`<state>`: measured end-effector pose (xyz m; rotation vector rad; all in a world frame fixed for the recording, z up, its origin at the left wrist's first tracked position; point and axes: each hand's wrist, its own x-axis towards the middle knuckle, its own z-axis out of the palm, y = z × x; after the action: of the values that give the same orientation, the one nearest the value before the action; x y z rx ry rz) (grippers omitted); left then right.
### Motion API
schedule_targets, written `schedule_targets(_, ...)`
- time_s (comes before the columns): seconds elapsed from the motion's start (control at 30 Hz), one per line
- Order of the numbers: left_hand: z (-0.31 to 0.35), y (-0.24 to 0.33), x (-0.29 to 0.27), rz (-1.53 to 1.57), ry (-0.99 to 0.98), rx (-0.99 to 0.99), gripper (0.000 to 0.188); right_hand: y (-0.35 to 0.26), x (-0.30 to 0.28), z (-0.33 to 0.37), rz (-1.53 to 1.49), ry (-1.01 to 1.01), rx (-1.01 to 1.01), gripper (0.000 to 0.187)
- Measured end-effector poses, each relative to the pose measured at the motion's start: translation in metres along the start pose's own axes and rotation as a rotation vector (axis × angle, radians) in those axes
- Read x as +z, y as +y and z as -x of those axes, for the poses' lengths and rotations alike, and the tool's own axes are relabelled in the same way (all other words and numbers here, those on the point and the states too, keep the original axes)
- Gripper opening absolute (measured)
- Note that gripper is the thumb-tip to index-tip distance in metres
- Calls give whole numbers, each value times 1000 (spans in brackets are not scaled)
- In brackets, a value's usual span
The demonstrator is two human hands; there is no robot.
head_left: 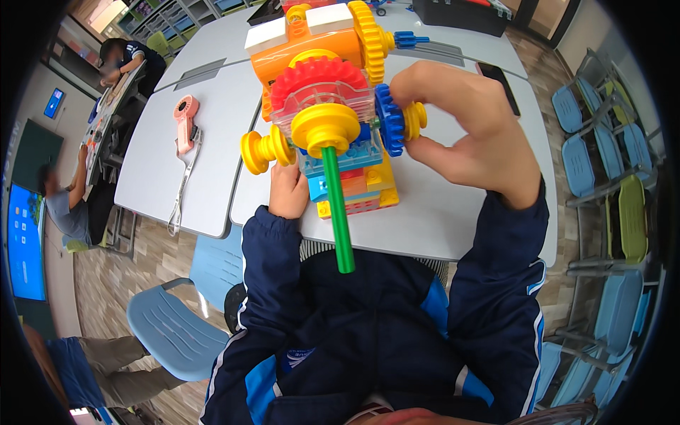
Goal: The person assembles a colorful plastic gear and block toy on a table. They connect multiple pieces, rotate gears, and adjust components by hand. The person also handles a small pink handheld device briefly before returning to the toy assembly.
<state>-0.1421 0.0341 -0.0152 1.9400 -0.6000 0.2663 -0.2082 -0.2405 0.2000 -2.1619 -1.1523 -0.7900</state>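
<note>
A tall toy model of plastic building blocks stands on the table in front of me, with an orange body (308,53) on top. My right hand (482,124) grips a blue gear (390,119) on the model's right side, thumb below and index finger above. A yellow hub (415,120) sticks out of that gear. My left hand (288,193) is against the lower left of the model, its fingers hidden behind the blocks. Facing me are a red gear (319,78), a yellow pulley (325,129) and a green rod (338,212) slanting down toward me. A yellow spool (268,150) juts out leftward.
On the white table (227,134) lie a pink handheld fan (185,124) with a strap and a dark phone (499,86). A black box (464,15) sits at the back right. Blue chairs (180,333) stand to the left and right. Several people are at the left.
</note>
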Motion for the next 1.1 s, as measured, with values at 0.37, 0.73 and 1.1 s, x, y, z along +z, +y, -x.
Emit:
schedule_targets(0.37,2,-9,-1,-188,-17,77,25,-11,-16,1,-156,-141,252,57)
schedule_targets(0.73,0,-7,3,-56,62,36,23,-15,-13,-4,17,-79,60,44)
schedule_targets(1.1,0,33,-8,-256,-13,-55,25,-28,-34,-2,101,-169,43,21)
